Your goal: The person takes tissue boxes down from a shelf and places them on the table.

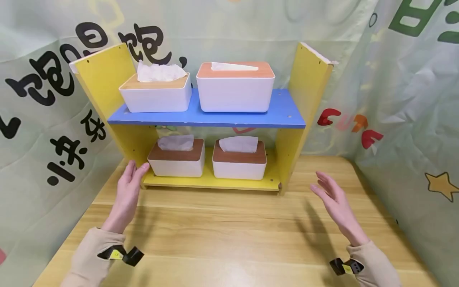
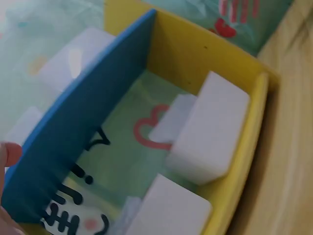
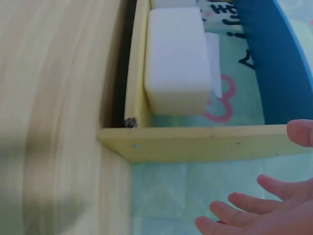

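Note:
A yellow shelf unit (image 1: 312,83) with a blue middle board (image 1: 215,120) stands on the table. On the blue board sit a white tissue box with a light wood lid (image 1: 154,99) and a larger white one with an orange-brown lid (image 1: 234,93). Two white tissue boxes with dark brown lids, left (image 1: 175,167) and right (image 1: 239,169), are on the bottom board. My left hand (image 1: 127,191) is beside the shelf's lower left side, fingers extended; contact is unclear. My right hand (image 1: 337,205) hovers right of the shelf, fingers spread, holding nothing.
The wooden table (image 1: 222,235) extends in front of the shelf. A pale printed curtain (image 1: 394,99) hangs behind it and along both sides. Each sleeve carries a small black wrist camera, left (image 1: 122,254) and right (image 1: 346,266).

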`<state>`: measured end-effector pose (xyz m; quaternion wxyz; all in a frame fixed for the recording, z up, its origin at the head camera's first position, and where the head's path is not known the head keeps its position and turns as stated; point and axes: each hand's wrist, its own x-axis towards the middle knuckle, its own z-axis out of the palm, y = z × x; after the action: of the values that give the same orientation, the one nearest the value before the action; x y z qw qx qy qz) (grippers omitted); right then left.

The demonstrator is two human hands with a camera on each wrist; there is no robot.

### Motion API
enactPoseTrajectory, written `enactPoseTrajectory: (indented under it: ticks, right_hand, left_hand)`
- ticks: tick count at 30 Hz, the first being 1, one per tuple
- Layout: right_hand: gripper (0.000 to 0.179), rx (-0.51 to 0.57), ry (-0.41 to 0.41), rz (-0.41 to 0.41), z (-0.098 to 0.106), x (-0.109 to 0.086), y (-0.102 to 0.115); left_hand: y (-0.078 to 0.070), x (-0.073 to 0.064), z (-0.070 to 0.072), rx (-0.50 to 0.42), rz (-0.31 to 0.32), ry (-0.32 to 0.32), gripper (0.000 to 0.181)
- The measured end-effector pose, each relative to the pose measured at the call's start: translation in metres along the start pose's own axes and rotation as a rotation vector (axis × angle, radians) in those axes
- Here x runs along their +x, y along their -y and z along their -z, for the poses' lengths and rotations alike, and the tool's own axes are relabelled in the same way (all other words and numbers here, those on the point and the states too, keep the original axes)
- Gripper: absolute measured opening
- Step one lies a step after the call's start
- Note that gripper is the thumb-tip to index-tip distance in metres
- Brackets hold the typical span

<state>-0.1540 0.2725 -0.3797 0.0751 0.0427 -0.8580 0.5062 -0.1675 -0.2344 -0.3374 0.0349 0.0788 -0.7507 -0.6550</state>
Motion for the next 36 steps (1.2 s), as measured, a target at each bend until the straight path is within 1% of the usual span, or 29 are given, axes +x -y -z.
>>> enactPoseTrajectory:
  ticks: [2,4,7,10,12,17,21,23,25,29,33,34,36]
  right_hand:
    - [0.059,0.006,-0.005,0.0,0.001,0.0,0.004]
    - [0.058,0.028,-0.011,-0.006,0.003,0.0,0.008]
    - [0.055,0.133,-0.022,0.011,0.004,0.001,0.013]
    - [0.048,0.247,-0.026,0.048,0.004,0.003,0.017]
    - [0.043,0.29,-0.021,0.078,0.004,0.004,0.021]
    - [0.037,0.385,-0.007,0.14,0.004,0.005,0.03]
    - [0.036,0.482,0.012,0.182,0.005,0.008,0.036]
    - [0.037,0.496,0.02,0.196,0.006,0.009,0.04]
    - [0.038,0.498,0.024,0.203,0.007,0.01,0.043]
    - [0.038,0.467,0.019,0.214,0.007,0.013,0.05]
    - [0.037,0.451,0.013,0.227,0.005,0.016,0.06]
    - [0.036,0.451,0.011,0.232,0.004,0.017,0.062]
    - [0.036,0.445,0.007,0.24,0.003,0.019,0.068]
  left_hand:
    - [-0.008,0.003,0.003,-0.075,-0.007,-0.017,0.091]
    - [-0.016,0.007,0.006,-0.158,-0.018,-0.049,0.092]
    - [-0.026,0.014,0.011,-0.257,-0.056,-0.106,0.091]
    - [-0.035,0.023,0.017,-0.342,-0.09,-0.167,0.089]
    - [-0.039,0.028,0.023,-0.403,-0.102,-0.199,0.087]
    - [-0.049,0.038,0.036,-0.517,-0.107,-0.256,0.086]
    - [-0.057,0.047,0.044,-0.565,-0.109,-0.299,0.084]
    - [-0.06,0.052,0.048,-0.57,-0.105,-0.314,0.084]
    - [-0.064,0.056,0.051,-0.573,-0.096,-0.33,0.083]
    - [-0.07,0.065,0.056,-0.56,-0.085,-0.355,0.08]
    - [-0.078,0.074,0.059,-0.544,-0.098,-0.391,0.069]
    - [-0.08,0.077,0.06,-0.527,-0.098,-0.398,0.068]
    - [-0.083,0.081,0.061,-0.517,-0.105,-0.404,0.065]
